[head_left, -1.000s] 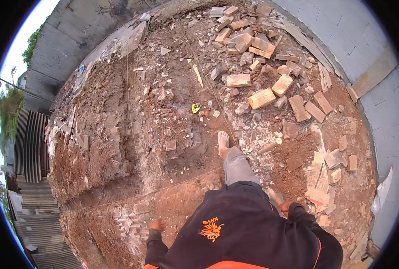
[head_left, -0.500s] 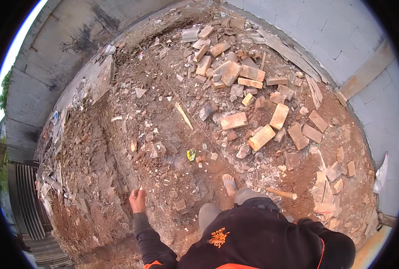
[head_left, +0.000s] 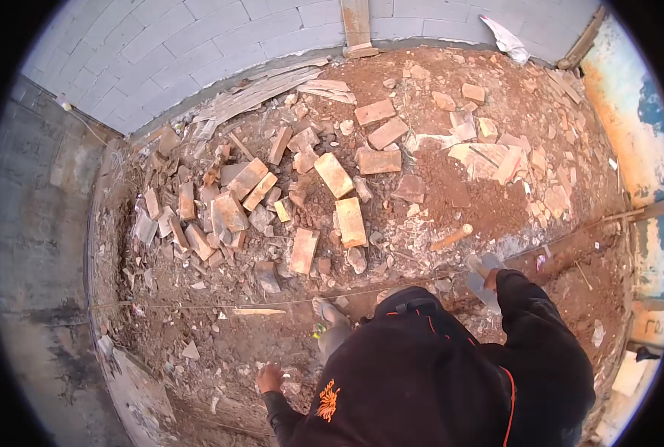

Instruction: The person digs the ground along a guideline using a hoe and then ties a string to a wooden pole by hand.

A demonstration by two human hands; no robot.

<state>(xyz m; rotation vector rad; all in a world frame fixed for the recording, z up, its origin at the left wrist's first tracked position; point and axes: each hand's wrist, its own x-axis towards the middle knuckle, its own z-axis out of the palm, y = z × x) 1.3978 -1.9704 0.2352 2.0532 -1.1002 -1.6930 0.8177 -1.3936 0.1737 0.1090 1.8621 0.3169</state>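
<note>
My left hand (head_left: 270,378) hangs over the rubble at the lower left, its fingers curled and too small to read clearly. Beside my body on the right, my right hand (head_left: 492,279) is near a grey flat tool (head_left: 484,295); whether the fingers grip it cannot be made out. A short wooden handle (head_left: 452,238) lies on the red soil just beyond. Yellowish bricks (head_left: 351,222) and a scattered brick pile (head_left: 231,211) lie ahead. A taut string (head_left: 362,292) crosses the ground close to my sandalled foot (head_left: 327,311).
A grey block wall (head_left: 272,33) runs along the far side, with old planks (head_left: 265,91) at its base. A dark concrete wall (head_left: 45,223) stands at the left, a peeling painted wall (head_left: 623,97) at the right. A wood strip (head_left: 259,311) lies near the string.
The view has swung right toward the block wall and brick pile. My left hand rose forward from my side, then appears lower again. My right arm now shows more fully at the right.
</note>
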